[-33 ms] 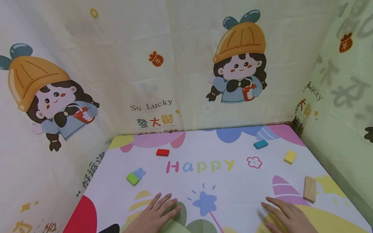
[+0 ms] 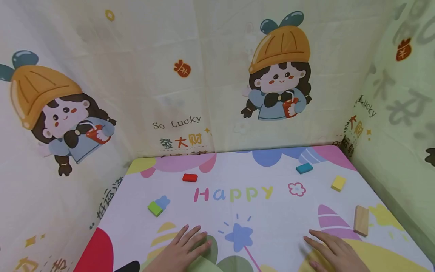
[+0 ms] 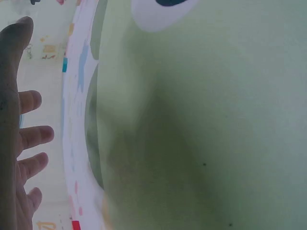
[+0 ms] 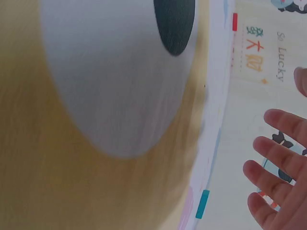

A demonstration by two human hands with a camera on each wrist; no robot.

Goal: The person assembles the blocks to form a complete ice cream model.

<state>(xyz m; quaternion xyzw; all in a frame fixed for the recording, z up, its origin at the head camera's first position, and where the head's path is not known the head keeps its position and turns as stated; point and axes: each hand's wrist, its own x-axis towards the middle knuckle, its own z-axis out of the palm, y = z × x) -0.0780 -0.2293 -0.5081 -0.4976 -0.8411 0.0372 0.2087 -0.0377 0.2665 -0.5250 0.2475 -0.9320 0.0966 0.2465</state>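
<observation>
At the near edge of the head view, my left hand [image 2: 185, 247] is held over the printed table mat with its fingers spread and nothing in them. A green block [image 2: 155, 208] lies ahead of it to the left, and a red block [image 2: 190, 178] lies farther back. My right hand [image 2: 334, 249] hovers at the near right, its fingers loosely extended and holding nothing. Nearest to it is a plain wooden block [image 2: 361, 221], lying flat to the right. Both wrist views show the left fingers [image 3: 38, 136] and right fingers [image 4: 271, 151] apart, raised from the mat.
Toward the back right lie a teal block [image 2: 304, 168] and a yellow block [image 2: 338, 183]. Printed cloth walls [image 2: 224, 94] enclose the table on the left, back and right. A black object [image 2: 129, 266] pokes in at the bottom left, beside the left forearm.
</observation>
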